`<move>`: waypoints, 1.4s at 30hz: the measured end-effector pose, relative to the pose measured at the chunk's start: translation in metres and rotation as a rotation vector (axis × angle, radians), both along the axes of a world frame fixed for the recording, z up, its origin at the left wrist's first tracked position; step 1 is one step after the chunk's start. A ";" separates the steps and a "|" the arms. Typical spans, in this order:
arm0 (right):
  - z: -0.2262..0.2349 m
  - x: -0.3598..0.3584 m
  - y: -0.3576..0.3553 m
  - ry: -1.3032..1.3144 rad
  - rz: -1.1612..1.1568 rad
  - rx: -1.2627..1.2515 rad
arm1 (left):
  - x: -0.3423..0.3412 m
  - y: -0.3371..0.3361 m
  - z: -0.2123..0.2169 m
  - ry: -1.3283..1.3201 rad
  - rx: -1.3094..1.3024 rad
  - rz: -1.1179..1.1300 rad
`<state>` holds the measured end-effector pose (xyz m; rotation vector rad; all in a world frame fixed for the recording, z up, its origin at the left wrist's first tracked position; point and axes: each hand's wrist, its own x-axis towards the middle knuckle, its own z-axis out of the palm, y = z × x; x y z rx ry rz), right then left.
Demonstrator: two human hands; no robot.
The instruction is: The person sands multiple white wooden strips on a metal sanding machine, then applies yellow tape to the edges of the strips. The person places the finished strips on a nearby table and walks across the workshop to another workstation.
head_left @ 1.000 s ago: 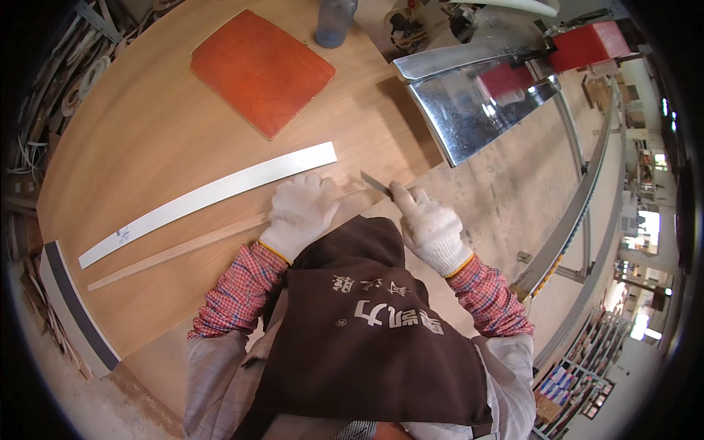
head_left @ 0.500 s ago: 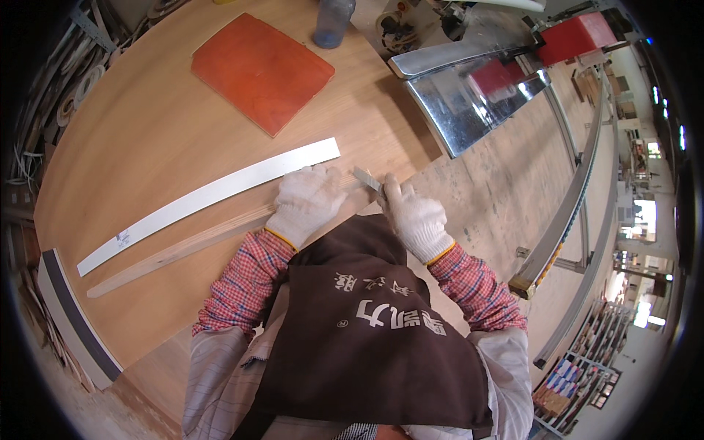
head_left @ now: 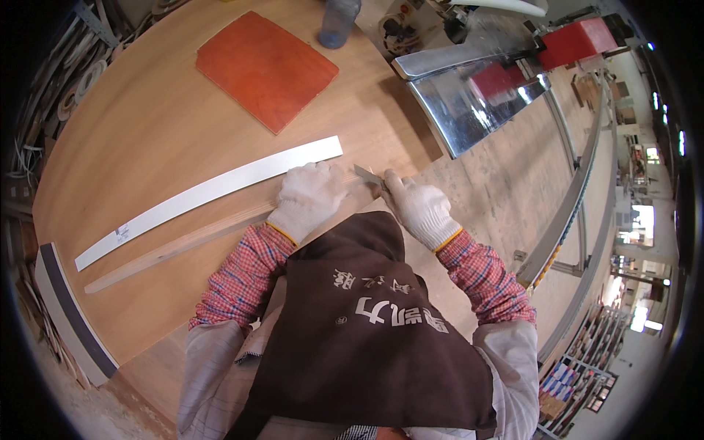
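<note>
My left hand [head_left: 309,194], in a white knitted glove, is closed around a narrow pale wooden strip [head_left: 176,251] lying near the table's front edge. The strip's right end runs out past my fingers toward my right hand [head_left: 422,209]. That hand, gloved as well, grips a knife [head_left: 369,175] with its flat metal blade pointing left, over the end of the strip; the handle is hidden in my fist. Just beyond my left hand, a white flat strip [head_left: 209,198] lies along the tabletop, apart from the wood.
An orange-red board [head_left: 268,72] lies farther back on the wooden table [head_left: 139,161]. A translucent bottle [head_left: 339,26] stands behind it. Shiny metal panels [head_left: 477,110] and a red box-shaped part [head_left: 579,42] are at the far right. A dark-striped strip [head_left: 70,315] borders the left.
My right hand has shifted slightly to the right, and the knife blade has turned a little. The left hand stays on the wooden strip.
</note>
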<state>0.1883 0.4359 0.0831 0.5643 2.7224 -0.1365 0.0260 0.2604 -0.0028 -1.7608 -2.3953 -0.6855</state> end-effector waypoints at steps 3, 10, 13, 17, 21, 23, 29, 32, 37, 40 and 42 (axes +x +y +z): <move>-0.003 -0.008 0.003 0.036 0.015 0.012 | -0.002 0.003 0.006 -0.023 -0.011 0.009; -0.020 -0.022 0.051 0.211 -0.105 -0.015 | 0.026 -0.009 -0.003 0.042 0.135 -0.026; -0.014 -0.015 0.045 0.380 -0.124 -0.104 | 0.018 -0.005 -0.003 -0.068 0.119 -0.028; -0.019 -0.017 0.042 0.487 -0.188 -0.184 | 0.004 -0.003 -0.002 -0.112 0.022 -0.049; -0.023 -0.030 0.046 0.484 -0.220 -0.235 | 0.012 -0.017 0.035 -0.003 0.070 -0.001; -0.021 -0.030 0.042 0.501 -0.226 -0.234 | 0.007 -0.042 0.036 0.063 0.266 -0.024; 0.012 -0.013 0.052 0.707 -0.278 -0.328 | -0.027 -0.104 0.025 0.073 -0.136 0.280; 0.019 -0.004 0.090 0.789 -0.249 -0.136 | -0.036 -0.109 0.015 0.087 -0.191 0.345; 0.036 -0.011 0.180 0.708 -0.482 -0.006 | -0.046 -0.108 0.008 0.056 -0.146 0.339; 0.036 -0.016 0.211 0.658 -0.483 0.040 | -0.045 -0.103 0.012 0.051 -0.149 0.335; 0.032 -0.025 0.229 0.657 -0.453 0.041 | -0.049 -0.091 0.021 -0.009 -0.237 0.364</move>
